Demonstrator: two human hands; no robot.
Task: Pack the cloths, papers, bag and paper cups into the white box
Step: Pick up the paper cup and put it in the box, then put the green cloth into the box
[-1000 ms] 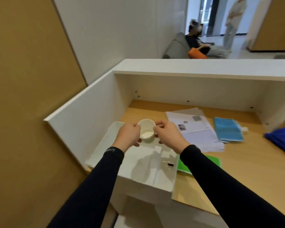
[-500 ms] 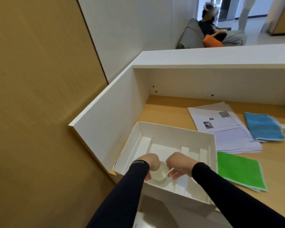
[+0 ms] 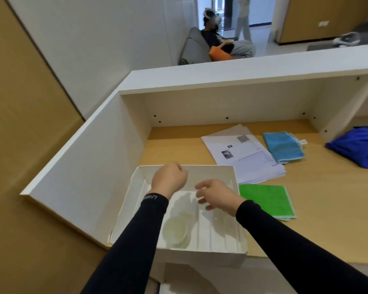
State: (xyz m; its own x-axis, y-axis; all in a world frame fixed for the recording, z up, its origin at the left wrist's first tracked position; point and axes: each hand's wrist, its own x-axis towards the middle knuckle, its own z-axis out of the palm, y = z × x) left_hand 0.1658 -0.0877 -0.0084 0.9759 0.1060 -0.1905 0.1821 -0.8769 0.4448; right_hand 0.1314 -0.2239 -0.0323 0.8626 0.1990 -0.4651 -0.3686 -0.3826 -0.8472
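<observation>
Wood worktop w/ white walls at the back & left side. Far behind, ppl by a sofa, not part of this.

White box sits at the near left corner of the worktop. Its near wall is right at the near edge, maybe a bit over it, can't tell. Paper cup stands inside the box, mouth up, close to the near wall, on the left half. Could be 2 cups stacked, too blurry to say.

Both hands are over the box & hold nothing that I can see. Left hand is above the far part of the box, fingers loosely curled under. Right hand is beside it, nearer the right wall, fingers apart & loose, a bit blurry.

Not in the box yet:
- green cloth, just beside the box's right wall
- papers, behind that cloth, toward the back
- light blue cloth, touching the papers' right side
- dark blue bag, at the right edge

I think the job now is to get the next thing. Green cloth is closest, so the right hand should take it. Pinch it at one edge, lift it & keep it folded. Lay it flat in the free right half of the box, not on the cup, or the cup may tip or get squashed. Papers: pick up as one pile w/ both hands so none slip. Don't push hard on the near end of the box, it may tip off the edge.
</observation>
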